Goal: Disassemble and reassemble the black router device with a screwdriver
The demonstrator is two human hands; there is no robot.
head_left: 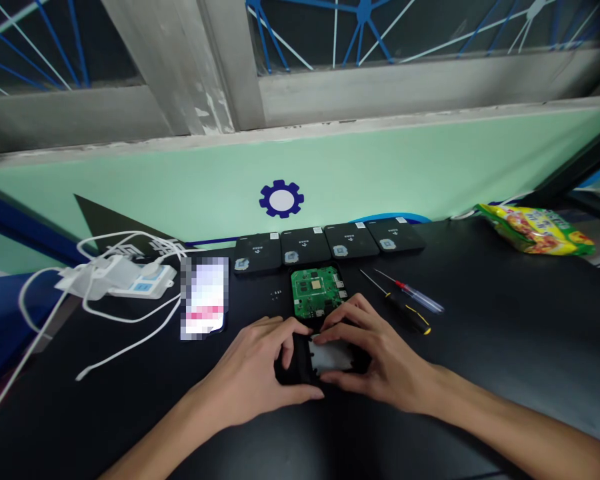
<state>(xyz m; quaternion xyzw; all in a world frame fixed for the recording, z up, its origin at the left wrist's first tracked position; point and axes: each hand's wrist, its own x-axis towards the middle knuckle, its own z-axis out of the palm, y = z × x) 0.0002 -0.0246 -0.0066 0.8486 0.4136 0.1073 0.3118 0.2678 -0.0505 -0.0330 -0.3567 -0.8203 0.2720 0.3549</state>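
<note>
Between my hands is a black plastic device cover (296, 365) with a silver metal plate (333, 356) inside it. My left hand (260, 363) is closed round the cover's left side, thumb along the near edge and fingers at the far edge. Gripping the right part is my right hand (375, 353), its fingertips touching the plate and the rim. Just beyond lies an open black case with a green circuit board (313, 293) in it. A black-and-yellow screwdriver (405, 313) and a clear-handled screwdriver (420, 297) rest to the right. Several tiny screws (276, 294) lie left of the board.
Several closed black boxes, one of them a flat box (257, 253), stand in a row by the wall. At left are a lit phone (205, 297), a white power strip (145, 281) and loose white cables (125, 357). A yellow-green snack bag (540, 230) sits far right.
</note>
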